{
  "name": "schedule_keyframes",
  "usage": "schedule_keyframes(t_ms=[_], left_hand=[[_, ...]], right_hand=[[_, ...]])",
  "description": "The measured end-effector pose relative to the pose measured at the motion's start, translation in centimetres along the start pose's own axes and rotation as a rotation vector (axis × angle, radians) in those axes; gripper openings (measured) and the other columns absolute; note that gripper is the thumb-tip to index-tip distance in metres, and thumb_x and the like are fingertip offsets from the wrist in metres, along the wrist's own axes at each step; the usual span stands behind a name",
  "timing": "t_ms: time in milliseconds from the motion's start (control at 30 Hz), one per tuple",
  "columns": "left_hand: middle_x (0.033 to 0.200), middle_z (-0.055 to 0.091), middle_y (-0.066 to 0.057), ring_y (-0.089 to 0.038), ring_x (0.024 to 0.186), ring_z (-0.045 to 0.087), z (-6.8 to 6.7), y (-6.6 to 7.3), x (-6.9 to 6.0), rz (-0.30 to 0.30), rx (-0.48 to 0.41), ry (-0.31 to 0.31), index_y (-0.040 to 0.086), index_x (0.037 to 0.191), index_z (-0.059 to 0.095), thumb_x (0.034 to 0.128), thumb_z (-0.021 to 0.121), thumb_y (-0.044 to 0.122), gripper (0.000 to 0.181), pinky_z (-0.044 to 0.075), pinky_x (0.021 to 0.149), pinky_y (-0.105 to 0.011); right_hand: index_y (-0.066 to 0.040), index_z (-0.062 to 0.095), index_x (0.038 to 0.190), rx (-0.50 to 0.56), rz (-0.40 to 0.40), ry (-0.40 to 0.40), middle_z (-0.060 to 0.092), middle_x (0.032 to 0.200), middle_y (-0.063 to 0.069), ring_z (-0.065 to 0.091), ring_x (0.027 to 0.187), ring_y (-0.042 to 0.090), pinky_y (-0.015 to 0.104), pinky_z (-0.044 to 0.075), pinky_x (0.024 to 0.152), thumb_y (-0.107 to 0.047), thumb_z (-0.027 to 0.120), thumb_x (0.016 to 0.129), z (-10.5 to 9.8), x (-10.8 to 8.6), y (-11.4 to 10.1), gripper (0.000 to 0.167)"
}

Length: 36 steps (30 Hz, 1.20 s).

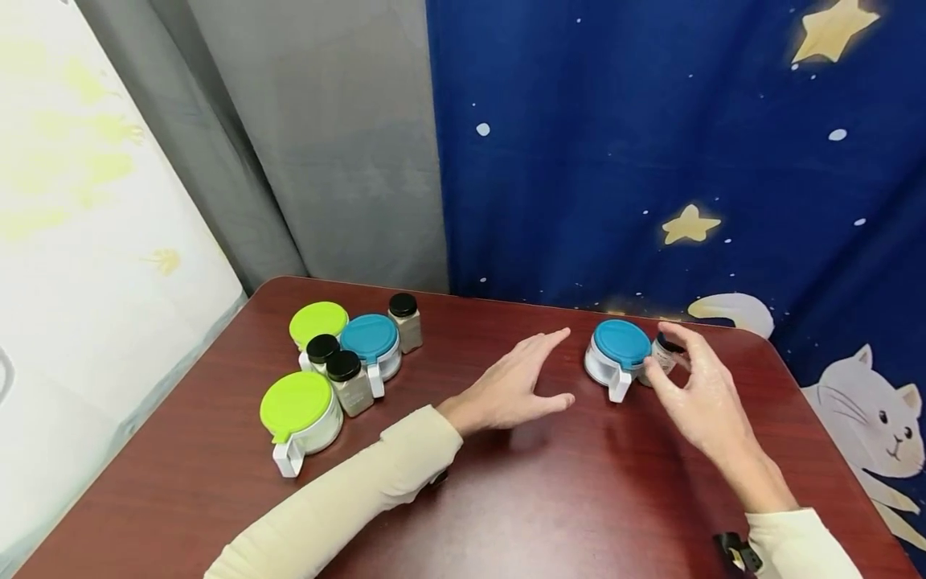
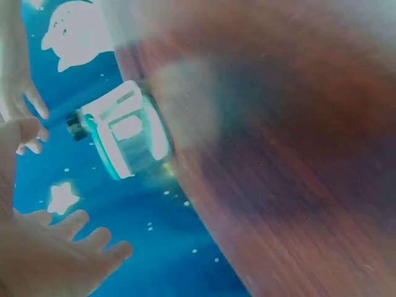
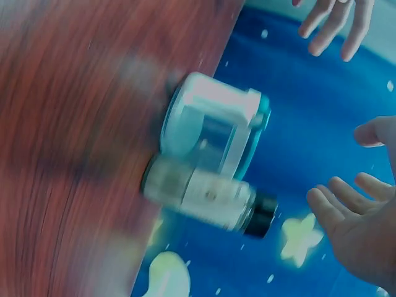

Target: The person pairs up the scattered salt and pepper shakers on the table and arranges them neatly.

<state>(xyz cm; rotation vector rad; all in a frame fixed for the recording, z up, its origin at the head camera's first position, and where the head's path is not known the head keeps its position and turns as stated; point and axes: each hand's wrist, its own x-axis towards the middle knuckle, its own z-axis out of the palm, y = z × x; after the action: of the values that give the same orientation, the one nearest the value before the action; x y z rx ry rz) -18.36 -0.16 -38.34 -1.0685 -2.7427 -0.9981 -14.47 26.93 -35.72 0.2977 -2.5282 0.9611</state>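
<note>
Toward the right of the table, in the head view, a seasoning jar [image 1: 622, 344] with a blue lid and white handle stands upright. Close against its right side is a black-capped spice bottle [image 1: 661, 363], partly behind my right hand [image 1: 705, 394]. The right wrist view shows the bottle [image 3: 207, 195] apart from the right hand's spread fingers [image 3: 337, 210]. My left hand [image 1: 510, 388] hovers left of the blue-lidded jar with thumb and fingers spread, holding nothing. In the left wrist view, a gap separates the jar [image 2: 127, 127] from the left hand [image 2: 68, 253].
On the left of the table, two green-lidded jars [image 1: 297, 406], another blue-lidded jar [image 1: 370, 338] and several black-capped bottles [image 1: 352, 386] stand grouped. A grey curtain [image 1: 340, 145] and a blue starry curtain [image 1: 564, 161] hang behind the table's back edge.
</note>
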Motion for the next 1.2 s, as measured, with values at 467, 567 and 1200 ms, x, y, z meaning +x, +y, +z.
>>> schedule_keyframes(t_ms=[467, 567, 1200], left_hand=[[0.160, 0.030, 0.013, -0.007, 0.145, 0.028, -3.9, 0.0, -12.1, -0.038, -0.119, 0.017, 0.037, 0.161, 0.023, 0.0954, 0.071, 0.040, 0.081, 0.033, 0.114, -0.041], [0.159, 0.030, 0.016, -0.007, 0.144, 0.030, -5.2, -0.3, -14.6, -0.041, -0.124, 0.021, 0.039, 0.160, 0.024, 0.0959, 0.071, 0.038, 0.079, 0.033, 0.113, -0.041], [0.159, 0.036, -0.009, -0.023, 0.149, 0.023, -15.8, -9.1, -26.5, -0.136, -0.124, 0.289, 0.011, 0.155, 0.041, 0.0708, 0.090, -0.004, 0.098, 0.015, 0.119, -0.035]], right_hand=[[-0.012, 0.057, 0.142, 0.064, -0.186, -0.106, 0.058, 0.139, 0.007, 0.054, 0.125, 0.028, 0.028, 0.042, 0.101, -0.014, 0.073, 0.095, 3.8, -0.9, -5.1, 0.050], [-0.015, 0.055, 0.145, 0.055, -0.185, -0.186, 0.055, 0.143, 0.005, 0.049, 0.133, 0.027, 0.048, 0.039, 0.107, -0.020, 0.072, 0.096, 5.4, -1.2, -6.5, 0.052], [-0.031, 0.045, 0.155, 0.010, -0.444, -0.525, 0.044, 0.149, -0.006, 0.042, 0.130, 0.015, 0.037, 0.052, 0.086, -0.023, 0.066, 0.096, 18.2, 1.9, -18.2, 0.063]])
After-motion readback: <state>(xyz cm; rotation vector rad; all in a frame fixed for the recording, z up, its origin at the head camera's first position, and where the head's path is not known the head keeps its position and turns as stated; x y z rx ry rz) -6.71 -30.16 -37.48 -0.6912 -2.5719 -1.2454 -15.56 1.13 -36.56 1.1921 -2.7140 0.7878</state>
